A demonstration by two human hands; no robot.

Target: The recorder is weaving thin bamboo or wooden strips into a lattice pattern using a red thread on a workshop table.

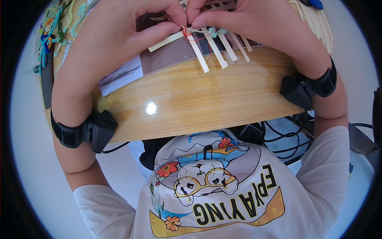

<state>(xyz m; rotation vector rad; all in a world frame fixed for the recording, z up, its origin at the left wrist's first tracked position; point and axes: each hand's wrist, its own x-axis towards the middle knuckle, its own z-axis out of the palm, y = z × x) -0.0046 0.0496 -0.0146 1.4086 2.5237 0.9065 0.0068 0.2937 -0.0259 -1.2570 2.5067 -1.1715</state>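
Observation:
At the top of the head view my left hand (125, 30) and my right hand (254, 20) meet over a weave of flat pale wooden strips (216, 49). The left thumb and forefinger are closed together on a thin red thread (191, 36), which loops loosely over the strip ends. My right thumb and forefinger pinch close beside them; what lies in that pinch is too small to make out. A small tuft of pale green yarn (214, 32) sits on the strips below the right thumb. Part of the weave is hidden behind my hands.
Under the work lies a brownish mat (159, 61) on the wooden table (191, 93), with a printed sheet (123, 75) at its left. Coloured yarn pieces (55, 28) lie at the far left. Loose strips (316, 24) and a blue-handled tool (316, 4) are far right. Black cables (278, 139) hang below the table.

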